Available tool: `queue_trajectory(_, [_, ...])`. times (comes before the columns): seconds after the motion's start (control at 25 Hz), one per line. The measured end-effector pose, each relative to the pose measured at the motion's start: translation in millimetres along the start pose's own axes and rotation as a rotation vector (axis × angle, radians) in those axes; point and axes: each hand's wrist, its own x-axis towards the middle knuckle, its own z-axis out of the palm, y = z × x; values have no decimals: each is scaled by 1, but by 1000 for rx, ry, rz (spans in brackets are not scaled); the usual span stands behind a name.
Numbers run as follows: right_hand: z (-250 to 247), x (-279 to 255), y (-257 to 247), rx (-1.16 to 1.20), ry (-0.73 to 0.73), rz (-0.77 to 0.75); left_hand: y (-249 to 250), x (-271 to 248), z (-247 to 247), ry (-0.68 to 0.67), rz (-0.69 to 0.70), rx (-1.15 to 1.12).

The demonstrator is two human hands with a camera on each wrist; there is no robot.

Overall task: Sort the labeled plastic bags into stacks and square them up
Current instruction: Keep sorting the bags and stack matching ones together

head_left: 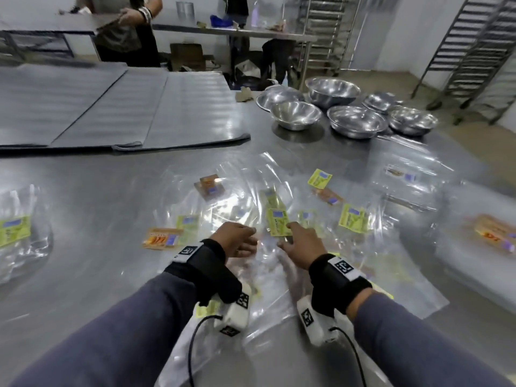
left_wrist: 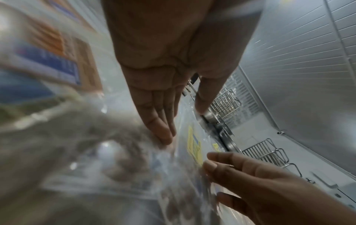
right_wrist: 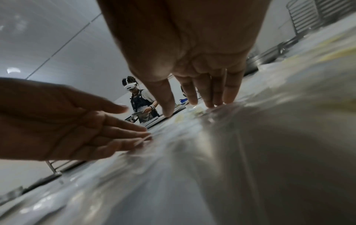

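I am pressing the flat, extended fingers of my left hand (head_left: 236, 243) and right hand (head_left: 300, 248) onto the loose pile of labeled plastic bags (head_left: 275, 219) mid-table (head_left: 92, 191), keeping pressure light so that one slippery yellow-label bag slides free alone.

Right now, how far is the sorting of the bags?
Partly done: a green-label stack lies far left and an orange-label stack far right. In hand: the left hand and right hand lie open on the loose pile. Left: many mixed bags between them, and squaring up.
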Motion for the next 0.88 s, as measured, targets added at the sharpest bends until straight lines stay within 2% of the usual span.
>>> queue_trajectory(0.08, [2, 2, -1, 100, -13, 2, 5, 10, 11, 31, -31, -39])
queue_trajectory(0.24, [7, 6, 1, 220, -16, -45, 8, 16, 19, 29, -3, -3])
queue_trajectory(0.4, [-7, 16, 0, 299, 44, -32, 12, 24, -3, 89, 47, 59])
queue_trajectory(0.64, [-36, 67, -14, 72, 68, 179, 11, 28, -56, 107, 7, 17])
queue_trajectory(0.76, [-31, 84, -28, 2, 62, 291, 1, 31, -69, 139, -52, -14])
queue_trajectory(0.88, [-19, 93, -36, -98, 84, 313, -5, 37, -72, 145, -69, -38])
